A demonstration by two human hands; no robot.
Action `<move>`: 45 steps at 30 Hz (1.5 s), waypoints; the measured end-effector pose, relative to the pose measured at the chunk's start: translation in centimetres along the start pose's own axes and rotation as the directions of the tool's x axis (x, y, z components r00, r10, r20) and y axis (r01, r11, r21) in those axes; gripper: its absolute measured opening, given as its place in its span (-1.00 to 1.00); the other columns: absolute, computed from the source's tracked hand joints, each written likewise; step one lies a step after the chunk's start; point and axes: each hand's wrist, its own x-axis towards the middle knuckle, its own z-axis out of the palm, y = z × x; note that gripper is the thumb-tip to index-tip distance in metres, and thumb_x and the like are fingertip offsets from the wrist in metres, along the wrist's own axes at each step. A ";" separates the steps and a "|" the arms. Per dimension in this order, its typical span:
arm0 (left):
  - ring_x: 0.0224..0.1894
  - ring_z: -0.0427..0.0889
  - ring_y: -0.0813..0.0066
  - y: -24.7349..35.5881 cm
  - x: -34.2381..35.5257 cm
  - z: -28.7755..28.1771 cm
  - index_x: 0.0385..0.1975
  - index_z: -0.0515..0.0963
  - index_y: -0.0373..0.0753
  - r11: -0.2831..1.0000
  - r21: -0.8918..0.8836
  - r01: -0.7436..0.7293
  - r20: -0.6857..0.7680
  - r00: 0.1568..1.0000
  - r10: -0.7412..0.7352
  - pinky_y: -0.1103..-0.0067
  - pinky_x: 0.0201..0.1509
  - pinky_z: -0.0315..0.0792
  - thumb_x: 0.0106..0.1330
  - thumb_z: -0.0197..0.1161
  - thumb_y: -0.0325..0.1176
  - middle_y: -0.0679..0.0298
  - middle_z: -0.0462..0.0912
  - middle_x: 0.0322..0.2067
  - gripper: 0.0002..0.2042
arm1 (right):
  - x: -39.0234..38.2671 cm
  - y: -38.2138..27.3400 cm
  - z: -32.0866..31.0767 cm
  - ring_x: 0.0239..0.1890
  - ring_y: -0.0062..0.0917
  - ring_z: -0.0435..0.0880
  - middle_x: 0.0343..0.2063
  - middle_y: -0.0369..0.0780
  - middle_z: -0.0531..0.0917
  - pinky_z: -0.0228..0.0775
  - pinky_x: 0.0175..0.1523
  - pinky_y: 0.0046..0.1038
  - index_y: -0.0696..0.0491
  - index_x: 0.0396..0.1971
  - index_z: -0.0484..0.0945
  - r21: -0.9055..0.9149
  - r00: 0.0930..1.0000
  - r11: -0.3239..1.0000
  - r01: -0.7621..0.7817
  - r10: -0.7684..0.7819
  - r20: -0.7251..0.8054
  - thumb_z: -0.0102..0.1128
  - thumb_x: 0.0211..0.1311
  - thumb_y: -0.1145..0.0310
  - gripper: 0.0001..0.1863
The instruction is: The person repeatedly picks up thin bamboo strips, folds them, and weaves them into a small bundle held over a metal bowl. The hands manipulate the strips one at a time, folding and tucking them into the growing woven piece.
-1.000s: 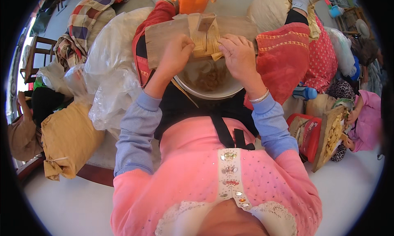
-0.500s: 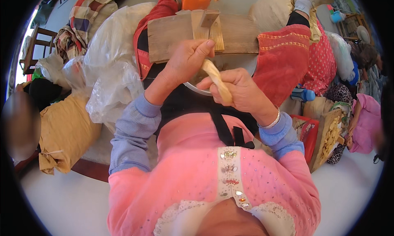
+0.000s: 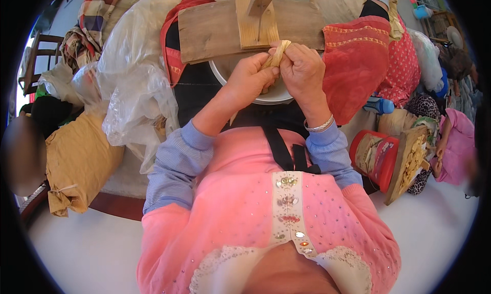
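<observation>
Both my hands meet over a pale metal basin (image 3: 219, 75) between my knees. A pale yellow, folded strip (image 3: 280, 52) with lengthwise creases runs between them; I cannot tell what it is made of. My left hand (image 3: 246, 80) pinches its lower part between thumb and fingers. Close against it, my right hand (image 3: 303, 69) grips the upper part, fingers curled round. A thin pale tip pokes out below my left wrist. Just beyond my hands lies a wide wooden board (image 3: 208, 32) across my lap, with a lighter piece and a small upright wooden block (image 3: 260, 3) on it.
At left are crumpled clear plastic sheeting (image 3: 138, 104) and a tan sack (image 3: 82, 161). At right a red drum (image 3: 376, 158) stands beside a board (image 3: 406, 166) bearing many pale yellow pieces. A blue bottle (image 3: 379, 105) lies near my right knee; a person in pink sits beyond.
My hands have come together, the right one moving up beside the left. The strip, stretched downward between them before, now stands folded between the fingers. The view has shifted slightly.
</observation>
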 end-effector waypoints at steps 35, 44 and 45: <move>-0.52 0.50 0.26 1.0 -4.2 -1.7 -0.29 0.53 -0.25 0.006 0.964 -0.264 0.207 0.769 0.605 0.47 -0.48 0.36 0.20 0.20 -0.50 0.18 0.44 -0.53 -0.89 | -2.1 1.8 -1.5 -0.04 -0.47 0.54 -0.08 -0.18 0.59 0.39 0.03 -0.48 0.12 0.01 0.52 0.595 0.938 0.726 -0.345 0.288 0.191 0.23 0.19 0.29 -0.60; -0.51 0.51 0.24 2.0 -2.4 -1.3 -0.39 0.49 -0.25 0.035 0.911 -0.412 0.360 0.832 0.423 0.44 -0.50 0.36 0.22 0.19 -0.42 0.20 0.48 -0.53 -0.93 | 0.6 1.2 -3.7 -0.41 -0.15 0.58 -0.49 -0.09 0.61 0.41 -0.31 -0.26 0.12 -0.43 0.53 0.251 0.798 0.968 0.025 -0.171 0.578 0.22 0.12 0.25 -0.78; -0.51 0.50 0.23 1.8 -2.6 -1.6 -0.40 0.48 -0.25 0.091 0.910 -0.404 0.348 0.865 0.360 0.44 -0.50 0.36 0.24 0.18 -0.40 0.19 0.49 -0.54 -0.92 | 0.6 1.5 -4.1 -0.41 -0.15 0.58 -0.48 -0.08 0.61 0.41 -0.31 -0.27 0.12 -0.42 0.53 0.264 0.774 0.964 0.018 -0.180 0.607 0.22 0.13 0.26 -0.78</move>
